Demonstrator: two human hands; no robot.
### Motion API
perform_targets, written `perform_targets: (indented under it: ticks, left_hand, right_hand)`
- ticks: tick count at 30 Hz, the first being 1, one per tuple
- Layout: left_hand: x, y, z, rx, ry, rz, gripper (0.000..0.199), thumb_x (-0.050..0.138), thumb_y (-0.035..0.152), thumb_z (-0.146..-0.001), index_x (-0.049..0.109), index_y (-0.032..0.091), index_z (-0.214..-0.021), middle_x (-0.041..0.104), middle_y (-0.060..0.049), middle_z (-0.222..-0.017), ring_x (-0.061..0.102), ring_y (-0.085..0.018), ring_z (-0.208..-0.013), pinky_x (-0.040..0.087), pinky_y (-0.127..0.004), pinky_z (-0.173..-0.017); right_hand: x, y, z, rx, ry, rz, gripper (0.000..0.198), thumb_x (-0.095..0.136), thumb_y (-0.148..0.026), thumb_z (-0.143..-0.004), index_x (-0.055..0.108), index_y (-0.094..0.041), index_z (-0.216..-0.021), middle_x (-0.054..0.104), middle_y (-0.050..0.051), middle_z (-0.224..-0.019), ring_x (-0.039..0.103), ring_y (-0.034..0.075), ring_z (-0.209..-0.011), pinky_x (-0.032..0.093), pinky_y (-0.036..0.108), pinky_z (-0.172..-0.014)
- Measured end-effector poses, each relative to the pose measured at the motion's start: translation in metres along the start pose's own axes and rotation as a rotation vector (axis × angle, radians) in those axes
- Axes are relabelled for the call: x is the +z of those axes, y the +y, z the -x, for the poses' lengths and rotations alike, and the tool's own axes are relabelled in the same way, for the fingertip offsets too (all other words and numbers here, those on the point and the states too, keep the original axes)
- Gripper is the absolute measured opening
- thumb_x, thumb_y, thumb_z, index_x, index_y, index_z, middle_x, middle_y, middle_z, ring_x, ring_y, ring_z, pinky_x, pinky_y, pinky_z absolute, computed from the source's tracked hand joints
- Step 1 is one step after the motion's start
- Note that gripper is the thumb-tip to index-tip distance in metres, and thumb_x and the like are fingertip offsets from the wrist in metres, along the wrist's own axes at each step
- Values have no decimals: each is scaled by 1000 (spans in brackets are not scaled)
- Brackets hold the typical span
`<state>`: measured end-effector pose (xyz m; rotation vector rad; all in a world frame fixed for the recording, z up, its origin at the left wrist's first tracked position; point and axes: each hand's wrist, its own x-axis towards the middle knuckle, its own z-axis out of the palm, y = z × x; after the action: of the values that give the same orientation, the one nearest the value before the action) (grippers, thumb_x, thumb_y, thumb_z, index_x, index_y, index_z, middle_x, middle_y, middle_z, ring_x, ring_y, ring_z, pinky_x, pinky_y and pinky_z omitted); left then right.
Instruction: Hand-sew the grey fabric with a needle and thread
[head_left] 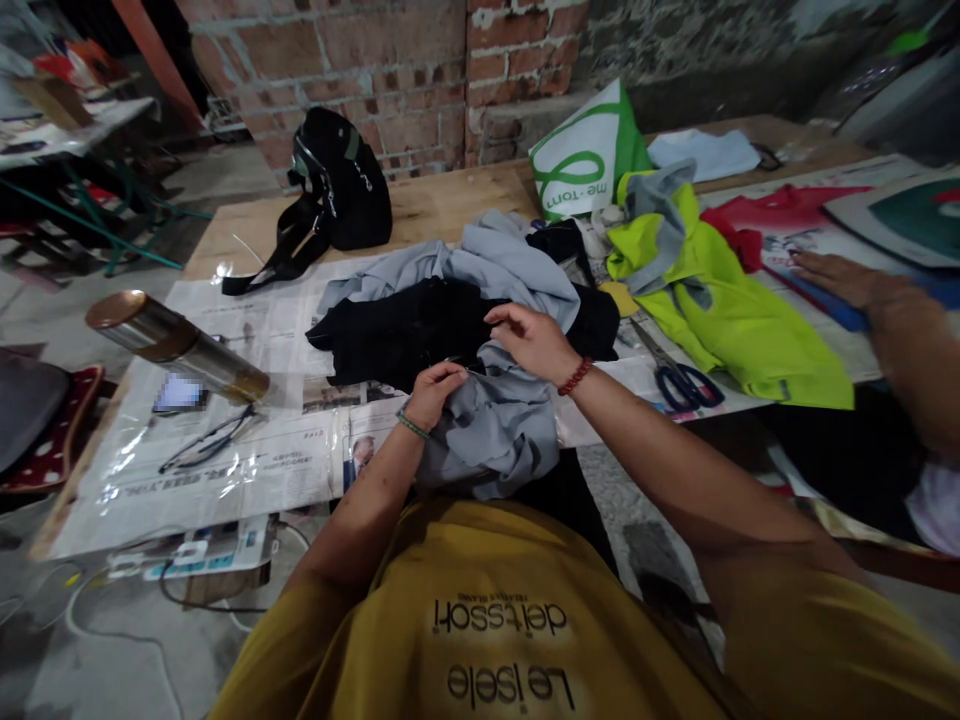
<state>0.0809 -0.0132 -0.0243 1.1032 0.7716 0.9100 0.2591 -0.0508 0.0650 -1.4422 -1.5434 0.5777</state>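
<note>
My left hand (433, 396) is closed in a pinch on a grey cloth (491, 440), which hangs bunched over the table's front edge towards my lap. My right hand (534, 342) is just above the same cloth, its fingers curled in towards the thumb. Whatever is between those fingers, if anything, is too small to make out. Just beyond both hands lies a black garment (409, 330), with more light grey fabric (517, 255) heaped behind it. A pair of dark-handled scissors (682, 385) rests right of my right hand.
At left stand a steel flask (180, 345) and eyeglasses (206, 440) on newspaper (285, 455). Further back are a black bag (341, 180) and a white-green bag (589, 150). A neon yellow garment (739, 300), an iron (904, 220) and another person's hand (840, 278) are at right.
</note>
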Motion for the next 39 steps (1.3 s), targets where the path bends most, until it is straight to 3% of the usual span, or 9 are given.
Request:
perform_targets:
  ticks: [3,7,10,13,20,26,39]
  left_hand:
    - [1,2,1,-31,1,29,23,81,32,-56,67,15,-65,58,2,-58,47,-5,-51,35,-18,-49]
    - [2,4,1,-69,-10,52,26,81,34,-54,68,15,-66,59,3,-57,48,-6,-50,37,-19,-49]
    - [2,5,2,-88,-17,60,27,82,34,-53,68,15,-65,59,3,-56,49,-6,-50,38,-19,-50]
    - [2,5,2,-90,-27,62,26,82,34,-52,69,15,-65,62,1,-58,52,-7,-52,41,-20,-53]
    - [1,4,1,-70,-60,67,23,82,32,-52,70,15,-64,66,-1,-63,55,-8,-57,44,-21,-59]
    - [2,5,1,-71,-51,68,23,82,31,-52,70,15,-64,66,0,-63,56,-9,-59,45,-21,-60]
    - [3,7,3,-56,-33,32,21,80,30,-54,67,15,-63,58,3,-58,49,-7,-53,39,-20,-53]
  right_hand:
    - [-3,-3,14,-286,49,212,10,53,-23,-82,62,-20,-83,64,5,-90,58,18,-87,47,34,-81]
    - [6,4,37,-427,-85,359,13,54,-17,-78,62,-21,-87,63,7,-99,55,22,-98,42,42,-92]
    - [14,14,46,-440,-96,388,21,53,-14,-76,63,-21,-93,60,9,-113,52,25,-109,41,44,-95]
    - [20,21,48,-459,-85,401,17,58,-21,-78,65,-21,-94,60,9,-117,50,26,-113,40,45,-95]
    - [31,30,43,-483,0,394,16,54,-30,-88,68,-23,-84,66,6,-104,54,23,-107,41,43,-93]
    - [34,32,44,-457,-28,405,16,54,-31,-88,68,-24,-85,67,6,-104,54,23,-107,40,43,-92]
    - [40,8,49,-392,44,275,23,39,-29,-93,60,-23,-88,65,7,-91,56,22,-104,40,43,-92]
